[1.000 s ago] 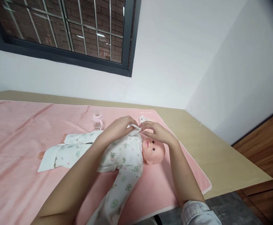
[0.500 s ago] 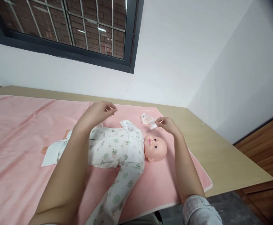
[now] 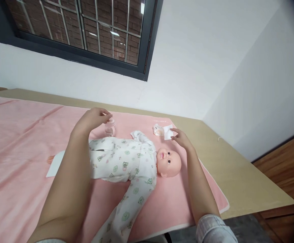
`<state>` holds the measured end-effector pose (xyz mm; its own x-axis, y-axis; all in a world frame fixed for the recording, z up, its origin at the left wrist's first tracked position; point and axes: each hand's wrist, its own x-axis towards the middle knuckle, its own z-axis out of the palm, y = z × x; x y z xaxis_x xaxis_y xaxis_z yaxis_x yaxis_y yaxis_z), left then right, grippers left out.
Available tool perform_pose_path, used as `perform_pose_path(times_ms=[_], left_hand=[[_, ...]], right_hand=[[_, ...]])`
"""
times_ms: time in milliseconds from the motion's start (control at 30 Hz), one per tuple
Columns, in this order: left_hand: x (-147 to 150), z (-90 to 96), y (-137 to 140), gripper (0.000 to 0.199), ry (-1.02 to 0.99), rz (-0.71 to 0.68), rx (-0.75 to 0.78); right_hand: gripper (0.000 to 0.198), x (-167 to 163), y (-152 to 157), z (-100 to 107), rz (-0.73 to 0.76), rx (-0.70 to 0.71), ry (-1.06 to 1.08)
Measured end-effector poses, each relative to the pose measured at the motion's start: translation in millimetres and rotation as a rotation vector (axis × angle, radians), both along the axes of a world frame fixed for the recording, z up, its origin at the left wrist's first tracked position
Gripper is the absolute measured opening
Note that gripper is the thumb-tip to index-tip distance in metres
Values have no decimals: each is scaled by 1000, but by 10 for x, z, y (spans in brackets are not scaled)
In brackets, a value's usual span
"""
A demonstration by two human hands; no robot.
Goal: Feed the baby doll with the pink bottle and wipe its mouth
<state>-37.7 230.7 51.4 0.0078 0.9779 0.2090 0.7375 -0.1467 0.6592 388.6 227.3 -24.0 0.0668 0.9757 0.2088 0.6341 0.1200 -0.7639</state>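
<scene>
A doll (image 3: 168, 162) in a white print sleepsuit (image 3: 124, 158) lies on its back, head to the right. Beyond its body stands a small clear bottle (image 3: 110, 131) with a pinkish top. My left hand (image 3: 93, 118) has its bent fingertips at the top of this bottle, apparently gripping it. Past the doll's head, a white square of paper or cloth (image 3: 168, 132) lies beside a small crumpled clear packet (image 3: 158, 130). My right hand (image 3: 182, 139) is at the square's right edge, thumb and fingers apart. My left forearm hides part of the doll's legs.
A pink blanket (image 3: 23, 141) covers much of the wooden table (image 3: 217, 162). Another white piece (image 3: 56, 163) lies by the doll's feet. Behind the table are a white wall (image 3: 187, 67) and a barred window (image 3: 106, 33). Wooden panelling (image 3: 286, 175) stands at the right.
My left hand has moved left to the bottle top, uncovering the bottle. The white square has left my right hand's pinch and lies flatter beside the packet. The view has shifted slightly.
</scene>
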Motion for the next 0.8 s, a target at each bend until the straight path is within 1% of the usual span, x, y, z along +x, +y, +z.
perform_pose_path(times_ms=[100,200,267,433,500,600,700,800], left_hand=[[-81,-18,13,31,-38,50,-3],[-134,-35,27,32,-75,65,-12],[-151,-49,37,34,-83,59,-19],[-170,-100,86,31,-119,28,-28],[-190,-130,126,30,-134,35,-35],[-235,-178,191,30,-157,56,-48],[-276,-224,241,31,-169,86,-62],[-298,-276,280,39,-140,111,-81]], right_hand=[[50,0,152,-22,1,85,31],[53,-33,347,-39,-5,96,39],[56,-73,461,-64,-11,65,75],[66,-127,621,-212,20,-112,207],[67,-110,649,-281,10,-132,244],[62,-76,658,-343,-28,-111,271],[54,-63,618,-335,-77,-69,204],[42,-58,543,-315,-177,38,133]])
